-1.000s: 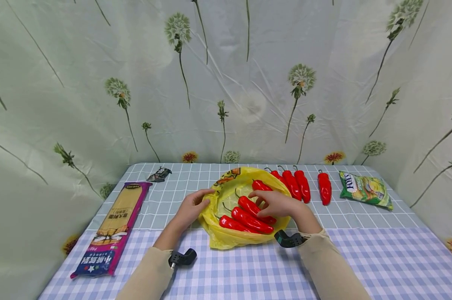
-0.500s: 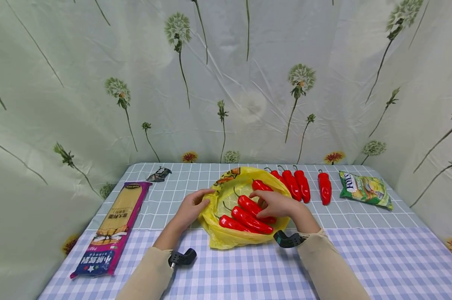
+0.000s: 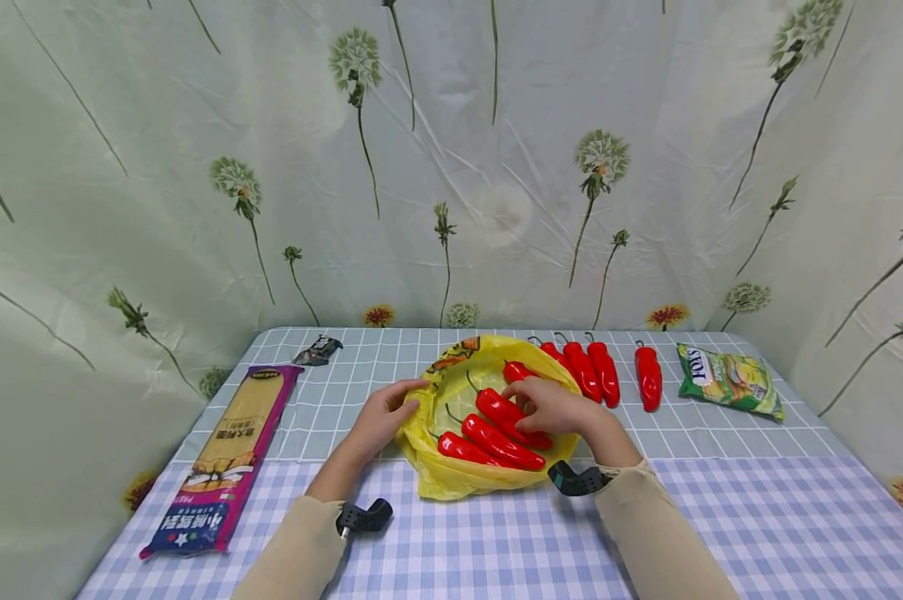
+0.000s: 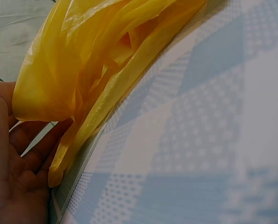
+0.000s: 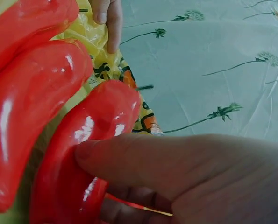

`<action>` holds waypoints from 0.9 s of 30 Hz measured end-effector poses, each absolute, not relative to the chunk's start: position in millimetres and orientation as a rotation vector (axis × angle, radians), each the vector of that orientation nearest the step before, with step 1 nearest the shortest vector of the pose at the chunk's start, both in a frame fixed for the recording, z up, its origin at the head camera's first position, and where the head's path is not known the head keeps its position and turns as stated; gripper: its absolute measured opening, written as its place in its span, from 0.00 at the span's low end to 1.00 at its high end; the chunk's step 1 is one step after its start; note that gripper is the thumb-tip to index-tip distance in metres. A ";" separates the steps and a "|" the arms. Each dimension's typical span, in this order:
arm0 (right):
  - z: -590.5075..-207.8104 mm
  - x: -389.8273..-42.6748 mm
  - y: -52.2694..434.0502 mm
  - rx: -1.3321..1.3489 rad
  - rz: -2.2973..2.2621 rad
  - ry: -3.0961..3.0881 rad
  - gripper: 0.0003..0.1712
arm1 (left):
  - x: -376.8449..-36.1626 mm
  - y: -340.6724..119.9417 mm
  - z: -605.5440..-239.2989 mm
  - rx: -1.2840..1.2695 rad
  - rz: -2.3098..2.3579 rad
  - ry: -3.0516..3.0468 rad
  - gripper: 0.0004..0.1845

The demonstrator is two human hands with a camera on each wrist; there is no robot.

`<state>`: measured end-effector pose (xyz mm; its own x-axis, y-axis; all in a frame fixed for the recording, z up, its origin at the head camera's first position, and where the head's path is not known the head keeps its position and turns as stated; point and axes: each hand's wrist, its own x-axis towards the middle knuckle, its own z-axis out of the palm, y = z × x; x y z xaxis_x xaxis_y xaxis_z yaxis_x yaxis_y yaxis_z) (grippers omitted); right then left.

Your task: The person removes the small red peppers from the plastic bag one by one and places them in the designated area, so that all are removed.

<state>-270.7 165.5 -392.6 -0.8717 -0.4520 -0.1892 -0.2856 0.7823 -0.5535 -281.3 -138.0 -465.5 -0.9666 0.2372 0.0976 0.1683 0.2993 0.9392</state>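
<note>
A yellow plastic bag (image 3: 481, 479) lies open in the middle of the table with several red peppers inside. My left hand (image 3: 405, 400) pinches the bag's left rim; the left wrist view shows the yellow bag (image 4: 92, 70) bunched against the left hand (image 4: 17, 163). My right hand (image 3: 532, 405) is inside the bag, gripping a red pepper (image 3: 496, 407). In the right wrist view the right hand's (image 5: 185, 177) thumb presses on that red pepper (image 5: 78, 163), with two more peppers (image 5: 31, 107) beside it.
Three red peppers (image 3: 588, 371) lie just right of the bag, another red pepper (image 3: 648, 377) further right, then a green snack packet (image 3: 730, 380). A long pasta packet (image 3: 230, 450) lies at the left and a small dark wrapper (image 3: 318, 348) at the back. A flowered curtain encloses the table.
My right hand has shifted slightly back and up inside the bag, along the pepper. The left hand and the bag have stayed put.
</note>
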 end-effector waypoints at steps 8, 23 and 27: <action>-385.4 -269.2 170.9 -0.565 -0.855 2.760 0.28 | -279.5 -137.4 -462.8 0.391 1.792 2.476 0.18; -371.3 -270.4 183.3 -0.543 -0.979 2.838 0.29 | -279.1 -137.6 -463.3 0.418 1.792 2.469 0.18; -369.0 -270.6 187.3 -0.516 -1.038 2.829 0.30 | -278.7 -137.2 -462.3 0.392 1.786 2.469 0.18</action>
<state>-270.6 187.3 -369.0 -0.9396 -0.3402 0.0362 -0.2830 0.7132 -0.6414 -278.7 -137.2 -462.3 -0.9650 0.2453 0.0928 0.1648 0.2922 0.9421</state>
